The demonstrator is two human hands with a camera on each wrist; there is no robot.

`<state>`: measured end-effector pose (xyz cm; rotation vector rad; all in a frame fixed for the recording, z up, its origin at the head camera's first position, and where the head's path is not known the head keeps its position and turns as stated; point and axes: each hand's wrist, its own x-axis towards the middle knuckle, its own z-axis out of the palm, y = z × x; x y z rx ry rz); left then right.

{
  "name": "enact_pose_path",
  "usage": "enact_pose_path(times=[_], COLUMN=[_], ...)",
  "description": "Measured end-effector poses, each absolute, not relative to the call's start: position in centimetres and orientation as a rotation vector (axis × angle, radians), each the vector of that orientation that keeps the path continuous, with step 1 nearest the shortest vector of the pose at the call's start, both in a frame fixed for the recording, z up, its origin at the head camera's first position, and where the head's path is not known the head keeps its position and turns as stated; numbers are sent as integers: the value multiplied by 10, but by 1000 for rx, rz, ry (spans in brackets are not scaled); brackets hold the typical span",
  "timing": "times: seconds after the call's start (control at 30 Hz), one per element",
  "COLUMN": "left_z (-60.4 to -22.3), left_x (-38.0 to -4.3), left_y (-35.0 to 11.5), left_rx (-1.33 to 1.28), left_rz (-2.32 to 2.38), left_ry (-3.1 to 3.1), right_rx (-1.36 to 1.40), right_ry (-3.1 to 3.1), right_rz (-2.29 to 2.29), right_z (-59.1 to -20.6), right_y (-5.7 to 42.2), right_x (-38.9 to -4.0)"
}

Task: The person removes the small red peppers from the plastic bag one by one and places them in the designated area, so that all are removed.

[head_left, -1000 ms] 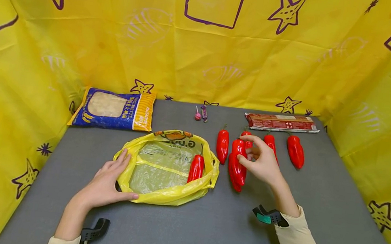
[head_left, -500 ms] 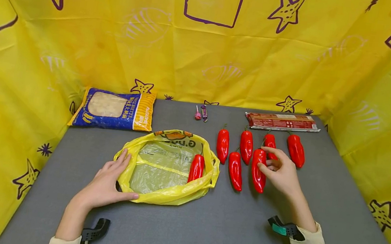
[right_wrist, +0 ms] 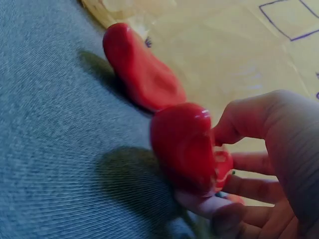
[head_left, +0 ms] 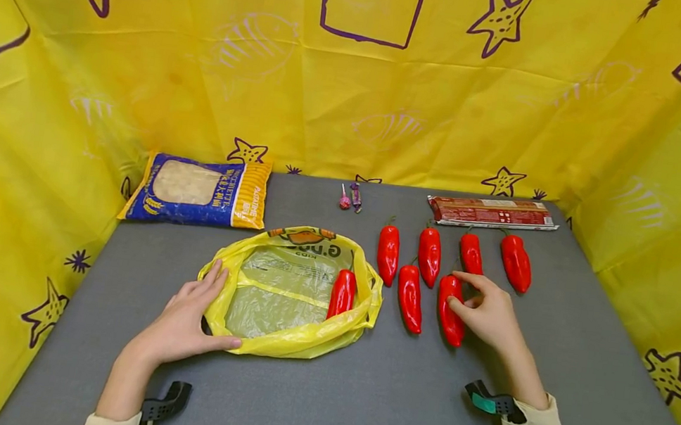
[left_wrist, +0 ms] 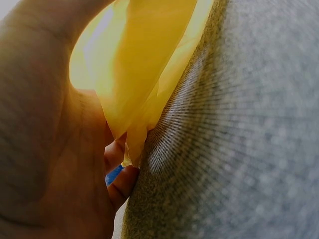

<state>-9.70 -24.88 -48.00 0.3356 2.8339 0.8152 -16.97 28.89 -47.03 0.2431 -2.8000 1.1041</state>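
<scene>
My left hand [head_left: 176, 323] rests against the left side of a yellow plastic bag [head_left: 292, 348], thumb at its near rim and straight fingers along the side. The bag lies with its mouth spread wide, and a red pepper [head_left: 342, 293] is inside at the right. Between thumb and fingers my right hand [head_left: 488, 312] pinches another red pepper [head_left: 451, 311]. The right wrist view shows this held pepper [right_wrist: 182, 147] close up, with a second pepper [right_wrist: 142, 69] beyond it. Several more peppers lie around it, including one to its left [head_left: 410, 299].
A blue and yellow pasta bag [head_left: 196, 191] lies at the back left. Two small wrapped candies [head_left: 350, 198] are at the back middle. A long red packet [head_left: 493, 213] lies at the back right. Yellow cloth walls [head_left: 354, 101] surround the grey table [head_left: 341, 418].
My right hand has carried its pepper from beside the left pepper to the right, then slightly toward me. My left hand and the bag have stayed in place.
</scene>
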Motion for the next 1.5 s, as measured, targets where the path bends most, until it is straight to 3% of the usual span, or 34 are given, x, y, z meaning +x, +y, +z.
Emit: enact_pose_path(times=[0.63,1.5], left_z=[-482,-481], left_x=[-96,-96], left_y=[-249,-248], left_rx=[337,322], left_rz=[816,800], left_ry=[2843,2851], right_rx=[264,336], right_ry=[-2665,-2528], right_rz=[1095,1010], right_z=[-495,-494], right_y=[290,292], right_x=[-175,-177])
